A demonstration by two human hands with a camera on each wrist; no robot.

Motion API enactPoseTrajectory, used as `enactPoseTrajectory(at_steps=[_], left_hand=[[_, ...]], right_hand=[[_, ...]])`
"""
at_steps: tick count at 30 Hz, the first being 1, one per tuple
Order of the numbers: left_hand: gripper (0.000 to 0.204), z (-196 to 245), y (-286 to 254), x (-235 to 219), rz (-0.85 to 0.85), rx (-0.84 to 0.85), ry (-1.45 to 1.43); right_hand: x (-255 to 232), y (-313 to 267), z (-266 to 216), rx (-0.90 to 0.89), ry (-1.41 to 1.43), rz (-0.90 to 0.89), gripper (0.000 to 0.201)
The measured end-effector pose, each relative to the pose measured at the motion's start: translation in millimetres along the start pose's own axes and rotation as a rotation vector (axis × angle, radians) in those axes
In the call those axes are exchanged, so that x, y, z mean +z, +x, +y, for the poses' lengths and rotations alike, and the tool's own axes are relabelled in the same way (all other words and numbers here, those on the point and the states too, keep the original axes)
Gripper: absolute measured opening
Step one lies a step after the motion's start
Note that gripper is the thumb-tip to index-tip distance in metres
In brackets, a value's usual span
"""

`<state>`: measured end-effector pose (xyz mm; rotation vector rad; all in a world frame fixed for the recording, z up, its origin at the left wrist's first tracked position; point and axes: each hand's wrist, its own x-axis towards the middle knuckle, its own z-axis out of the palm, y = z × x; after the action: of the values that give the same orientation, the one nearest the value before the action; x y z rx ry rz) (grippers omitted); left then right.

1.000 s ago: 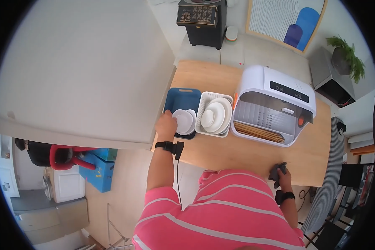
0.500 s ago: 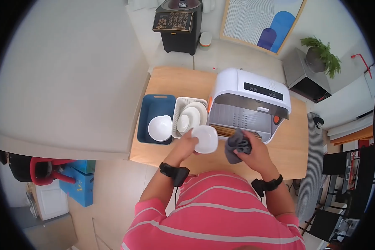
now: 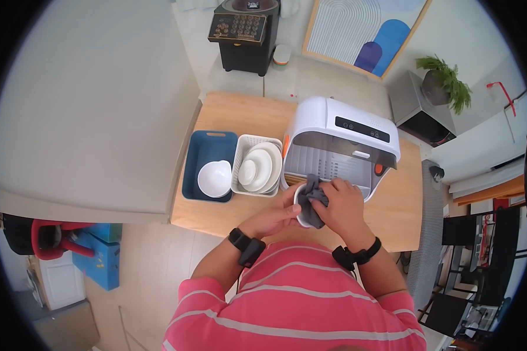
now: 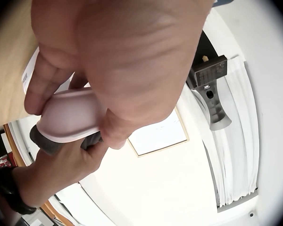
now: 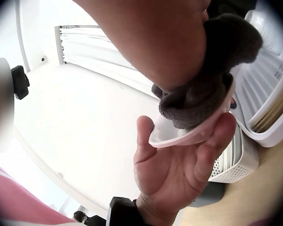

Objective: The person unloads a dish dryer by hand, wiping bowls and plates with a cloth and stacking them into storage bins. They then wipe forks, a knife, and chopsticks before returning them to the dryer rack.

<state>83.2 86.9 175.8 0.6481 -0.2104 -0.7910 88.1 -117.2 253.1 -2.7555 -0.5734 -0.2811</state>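
My left hand [image 3: 275, 215] holds a small white bowl [image 4: 70, 115] by its rim and side in front of my body, above the table's near edge. My right hand [image 3: 342, 209] grips a crumpled dark grey cloth [image 5: 193, 103], which is pressed into the bowl's inside. In the right wrist view, the bowl's opening is tilted up toward the cloth, with my left thumb at one edge and the fingers under the other. A second white bowl [image 3: 215, 178] lies in the blue bin [image 3: 208, 146] at the left of the table.
Next to the bin is a white perforated basket [image 3: 238, 186] with stacked white plates [image 3: 269, 157]. A white dish cabinet [image 3: 313, 114] stands to its right, its tinted lid raised; wooden chopsticks [image 5: 273, 110] lie at its front. A black machine [image 3: 240, 50] and a microwave [image 3: 424, 120] stand behind.
My left hand has lifted the bowl out of the blue bin and brought it right, in front of me. My right hand has come up from the table's right with the cloth and put it into the bowl.
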Motion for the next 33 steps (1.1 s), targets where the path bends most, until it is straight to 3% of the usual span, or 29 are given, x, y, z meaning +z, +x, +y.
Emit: enactPoseTrajectory(at_steps=[3, 4, 5, 8, 9, 11, 12, 14, 17, 21, 23, 24, 26, 30, 32, 33], left_hand=[[0.097, -5.9, 11.8, -6.5, 0.045, 0.115, 0.174], [0.101, -6.0, 15.3, -7.6, 0.043, 0.174, 0.260], [0.101, -6.0, 16.7, -7.4, 0.039, 0.171, 0.262], [0.093, -7.0, 16.3, -6.7, -0.012, 0.092, 0.159], [0.092, -9.5, 16.6, -10.4, -0.039, 0.038, 0.043], [0.091, -11.4, 16.5, -15.4, -0.066, -0.021, -0.073], [0.094, -11.5, 15.5, -17.7, -0.061, -0.047, -0.067], [0.098, -8.8, 15.6, -15.3, -0.056, -0.074, -0.059], [0.099, -5.8, 16.2, -10.0, 0.012, -0.046, 0.011], [0.100, -6.9, 12.6, -19.2, 0.100, 0.123, 0.247], [0.098, -6.4, 7.6, -23.3, 0.115, 0.185, 0.309], [0.099, -5.4, 4.1, -24.3, 0.134, 0.159, 0.228], [0.099, -3.2, 1.2, -24.6, 0.153, 0.132, 0.148], [0.098, -1.0, 1.8, -20.9, 0.181, 0.089, 0.041], [0.098, -3.7, 1.9, -19.5, 0.160, 0.080, 0.028], [0.097, -6.5, 1.8, -21.3, 0.156, 0.089, 0.066]], right_hand=[[-5.1, 2.4, 2.2, 0.164, -0.029, -0.103, 0.027], [-7.5, 3.5, 5.5, 0.209, 0.076, -0.229, 0.029], [-10.0, 5.3, 8.4, 0.251, 0.181, -0.352, 0.033], [-19.4, 10.7, 10.2, 0.208, 0.388, -0.503, 0.033], [-18.0, 10.1, 8.0, 0.211, 0.391, -0.502, 0.033], [-13.3, 8.2, -1.0, 0.080, 0.435, -0.175, 0.028], [-10.3, 8.7, -3.3, 0.084, 0.437, -0.175, 0.028], [-2.0, 10.0, -4.6, 0.095, 0.213, 0.031, 0.027], [10.8, 10.3, 5.8, 0.174, 0.062, 0.078, 0.029], [17.8, 1.5, 17.8, 0.292, 0.006, 0.001, 0.032], [14.4, -2.2, 20.5, 0.344, 0.108, -0.202, 0.034], [12.3, -3.9, 21.7, 0.344, 0.108, -0.200, 0.034], [6.0, -5.6, 21.0, 0.290, 0.270, -0.460, 0.038], [-2.8, 1.8, -0.4, 0.260, 0.469, -0.429, 0.037], [3.3, 1.4, -4.2, 0.238, 0.564, -0.210, 0.035], [6.5, -1.0, -2.4, 0.238, 0.566, -0.207, 0.035]])
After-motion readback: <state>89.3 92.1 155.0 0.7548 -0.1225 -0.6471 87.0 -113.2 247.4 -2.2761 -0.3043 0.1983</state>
